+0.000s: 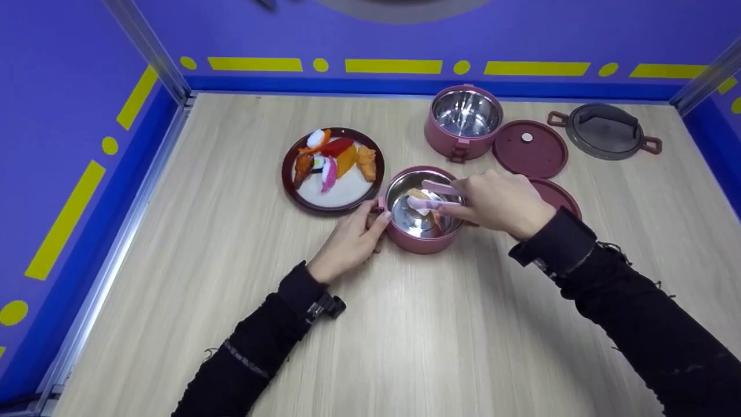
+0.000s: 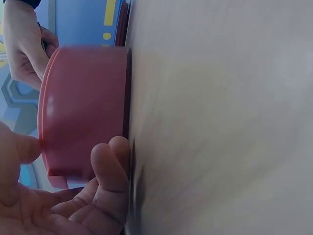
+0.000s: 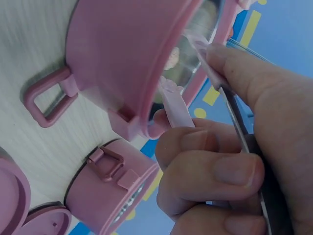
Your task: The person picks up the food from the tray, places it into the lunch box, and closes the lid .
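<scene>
A pink lunch box layer (image 1: 424, 245) with a shiny steel inside stands at the middle of the table. My left hand (image 1: 352, 234) holds its left side, thumb at the rim and fingers along the wall by a clasp. Over the opening, my right hand (image 1: 501, 200) grips pink-tipped tongs (image 1: 431, 204), whose two tips stand apart inside the bowl. Beneath them a tan and white food piece (image 1: 415, 194) shows at the bottom, partly hidden by the tongs. In the right wrist view, the tong tips (image 3: 177, 105) reach past the rim.
Left of the lunch box layer lies a dark-rimmed plate (image 1: 333, 200) with several toy foods, such as sushi and a drumstick. A second pink layer (image 1: 460, 147) stands behind. To its right lie a round dark red lid (image 1: 529, 152), another lid (image 1: 558, 196) and a grey lid with handles (image 1: 605, 136).
</scene>
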`<state>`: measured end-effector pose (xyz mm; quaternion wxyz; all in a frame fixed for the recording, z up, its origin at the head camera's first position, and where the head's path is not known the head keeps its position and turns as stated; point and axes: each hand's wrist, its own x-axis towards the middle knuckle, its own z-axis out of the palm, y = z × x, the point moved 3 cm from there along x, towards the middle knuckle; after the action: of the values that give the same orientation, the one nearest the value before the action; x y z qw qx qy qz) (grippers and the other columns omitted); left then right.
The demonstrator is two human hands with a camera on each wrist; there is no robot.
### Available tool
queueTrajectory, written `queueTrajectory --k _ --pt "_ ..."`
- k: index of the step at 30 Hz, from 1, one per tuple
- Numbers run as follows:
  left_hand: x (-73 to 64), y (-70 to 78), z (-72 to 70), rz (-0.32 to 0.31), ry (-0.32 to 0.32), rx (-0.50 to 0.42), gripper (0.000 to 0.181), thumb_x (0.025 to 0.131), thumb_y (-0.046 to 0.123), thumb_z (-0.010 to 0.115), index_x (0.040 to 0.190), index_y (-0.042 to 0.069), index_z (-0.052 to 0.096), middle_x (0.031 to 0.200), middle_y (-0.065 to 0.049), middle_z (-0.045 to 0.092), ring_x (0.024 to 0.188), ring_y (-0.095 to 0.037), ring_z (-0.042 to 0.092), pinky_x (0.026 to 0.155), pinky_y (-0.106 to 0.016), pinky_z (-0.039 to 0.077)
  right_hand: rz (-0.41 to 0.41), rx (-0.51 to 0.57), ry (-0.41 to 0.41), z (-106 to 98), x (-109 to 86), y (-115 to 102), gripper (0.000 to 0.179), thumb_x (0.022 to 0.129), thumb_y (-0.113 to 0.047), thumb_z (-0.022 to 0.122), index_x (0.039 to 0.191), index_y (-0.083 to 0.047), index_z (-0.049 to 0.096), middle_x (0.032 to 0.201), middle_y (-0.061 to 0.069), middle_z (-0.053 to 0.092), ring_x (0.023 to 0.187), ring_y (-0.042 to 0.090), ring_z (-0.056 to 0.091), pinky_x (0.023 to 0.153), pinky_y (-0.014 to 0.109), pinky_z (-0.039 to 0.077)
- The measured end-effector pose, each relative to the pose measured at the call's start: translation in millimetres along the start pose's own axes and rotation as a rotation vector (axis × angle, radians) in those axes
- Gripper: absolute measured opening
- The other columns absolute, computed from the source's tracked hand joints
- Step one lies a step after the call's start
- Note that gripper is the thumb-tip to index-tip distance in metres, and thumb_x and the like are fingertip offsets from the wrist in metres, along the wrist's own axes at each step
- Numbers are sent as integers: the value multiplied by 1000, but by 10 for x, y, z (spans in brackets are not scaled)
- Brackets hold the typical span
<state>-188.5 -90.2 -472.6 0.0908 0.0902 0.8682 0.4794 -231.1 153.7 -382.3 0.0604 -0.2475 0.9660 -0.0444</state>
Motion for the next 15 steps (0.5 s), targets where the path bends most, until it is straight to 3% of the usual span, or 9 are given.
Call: queueTrajectory --k 6,15 --pt "-31 33 -222 16 32 32 56 107 41 51 150 7 46 94 -11 73 72 -19 69 75 -33 53 -3 33 5 -104 -8 -29 43 93 -57 68 89 -14 71 60 -1 55 57 19 53 48 32 38" --pt "-142 -75 -825 3 153 14 51 108 34 51 152 11 43 102 -16 70 74 -23 69 63 -31 56 -32 46 63 -195 39 -116 42 93 -56 68 101 -15 74 74 2 63 65 23 58 50 43 49"
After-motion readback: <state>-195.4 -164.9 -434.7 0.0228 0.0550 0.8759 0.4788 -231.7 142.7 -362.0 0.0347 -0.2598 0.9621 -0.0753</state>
